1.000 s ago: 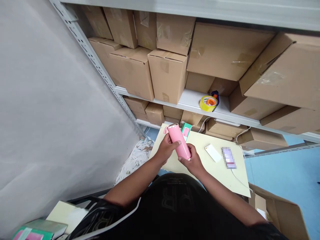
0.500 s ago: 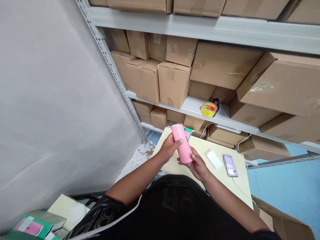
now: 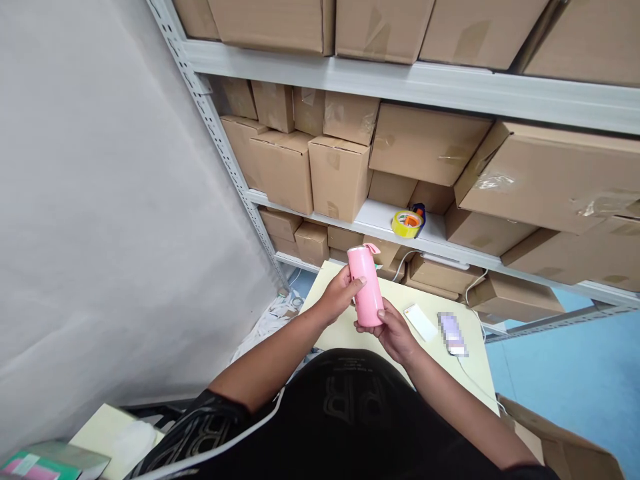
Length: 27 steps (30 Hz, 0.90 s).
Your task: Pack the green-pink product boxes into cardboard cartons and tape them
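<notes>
A pink cylindrical bottle (image 3: 365, 285) is held nearly upright in front of me over a pale yellow table (image 3: 440, 347). My left hand (image 3: 337, 298) grips its side, thumb across the front. My right hand (image 3: 393, 331) is wrapped round its lower end. A small pink tab sticks out at the bottle's top.
A white card (image 3: 421, 322) and a phone (image 3: 453, 334) with a cable lie on the table to the right. Metal shelving (image 3: 410, 80) packed with cardboard boxes stands behind, with a yellow tape roll (image 3: 406, 223) on one shelf. A grey wall is on the left, blue floor on the right.
The bottle has been tilted from leaning left towards upright and raised slightly. The view has swung upwards, showing more of the upper shelf. Both hands keep their hold.
</notes>
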Available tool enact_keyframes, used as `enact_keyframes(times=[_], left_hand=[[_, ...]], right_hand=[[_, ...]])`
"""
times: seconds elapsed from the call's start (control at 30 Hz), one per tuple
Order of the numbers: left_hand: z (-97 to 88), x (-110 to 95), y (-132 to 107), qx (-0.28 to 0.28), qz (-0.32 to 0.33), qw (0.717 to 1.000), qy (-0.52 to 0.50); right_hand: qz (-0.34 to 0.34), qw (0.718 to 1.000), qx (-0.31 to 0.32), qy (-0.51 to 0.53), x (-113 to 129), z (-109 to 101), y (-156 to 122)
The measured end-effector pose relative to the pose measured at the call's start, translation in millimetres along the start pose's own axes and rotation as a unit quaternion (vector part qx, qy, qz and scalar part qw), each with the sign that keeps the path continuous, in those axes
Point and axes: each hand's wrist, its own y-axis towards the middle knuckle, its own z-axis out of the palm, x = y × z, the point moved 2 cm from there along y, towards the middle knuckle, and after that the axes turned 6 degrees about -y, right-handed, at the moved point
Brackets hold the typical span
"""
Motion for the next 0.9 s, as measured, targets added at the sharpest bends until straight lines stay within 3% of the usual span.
enact_keyframes(times=[0.13, 0.2, 0.27, 0.33, 0.47, 0.53, 0.67, 0.73, 0.8, 0.9], left_hand=[[2.1, 6, 3, -0.008, -0.005, 1.0, 0.028], [1.6, 10, 4, -0.004, -0.019, 1.0, 0.01], [1.4, 13, 6, 0.012, -0.018, 1.0, -0.011], [2.1, 15, 7, 0.023, -0.009, 1.0, -0.011], [2.7, 21, 8, -0.003, -0.014, 0.999, 0.032], [2.0, 23, 9, -0.01, -0.021, 0.999, 0.024], [-1.1, 19, 13, 0.007, -0.02, 1.0, -0.024], [-2.3, 18, 15, 0.013, -0.025, 0.999, -0.015], [-3.7, 20, 16, 0.004, -0.036, 0.999, 0.017], [-7.6, 28, 18, -0.014, -0.051, 0.998, 0.032]], right_hand=[[-0.085, 0.97, -0.149, -0.172, -6, -11, 1], [-0.084, 0.968, -0.138, -0.192, -11, -15, 2], [-0.065, 0.981, -0.094, -0.155, -15, -15, 3], [-0.057, 0.985, -0.087, -0.137, -17, -13, 3], [-0.082, 0.942, -0.198, -0.257, -14, -15, 0], [-0.09, 0.931, -0.212, -0.283, -12, -17, 0], [-0.04, 0.986, -0.092, -0.133, -13, -17, 6], [-0.015, 0.993, -0.069, -0.096, -15, -16, 10], [-0.027, 0.98, -0.127, -0.152, -16, -16, 12], [-0.052, 0.939, -0.196, -0.277, -19, -18, 12]])
